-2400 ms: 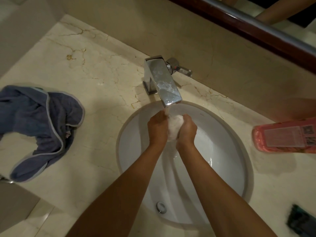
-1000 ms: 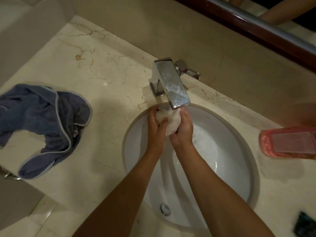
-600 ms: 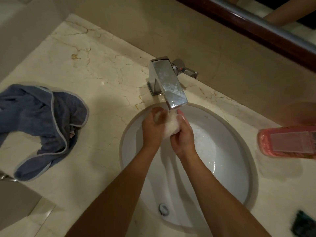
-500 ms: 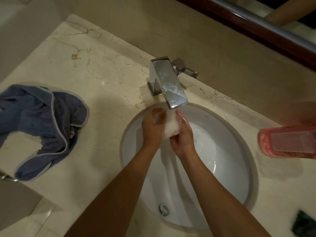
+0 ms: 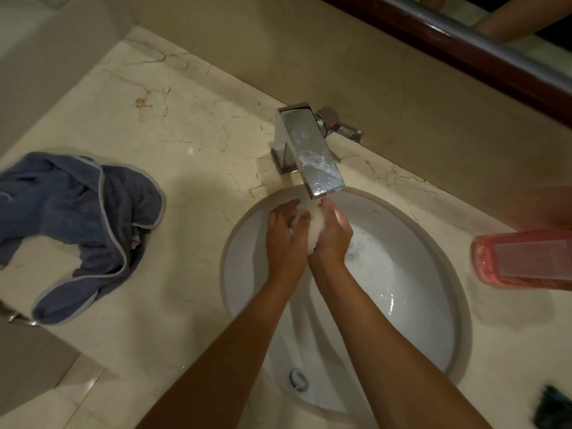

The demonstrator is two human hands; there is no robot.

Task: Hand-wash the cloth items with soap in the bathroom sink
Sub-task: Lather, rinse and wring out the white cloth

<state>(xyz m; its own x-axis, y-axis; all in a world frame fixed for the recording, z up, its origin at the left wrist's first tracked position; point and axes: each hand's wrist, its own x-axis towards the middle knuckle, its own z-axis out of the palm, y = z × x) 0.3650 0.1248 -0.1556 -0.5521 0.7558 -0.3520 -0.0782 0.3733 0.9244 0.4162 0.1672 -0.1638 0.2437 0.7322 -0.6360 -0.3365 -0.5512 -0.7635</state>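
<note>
Both hands are together over the white oval sink, just under the chrome faucet. My left hand and my right hand grip a small bunched white cloth between them, fingers curled round it. The cloth is wet and foamy, and mostly hidden by the fingers. Water lies in the basin to the right of the hands. A blue-grey cloth with pale edging lies crumpled on the marble counter at the left.
A pink soap bottle lies on its side on the counter at the right. A dark object sits at the lower right corner. The drain is at the basin's near side. A mirror frame runs above the backsplash.
The hands have kept rubbing the white cloth under the spout, shifting slightly back and forth. My left fingers now wrap further over it. The blue-grey cloth and the bottle have stayed put.
</note>
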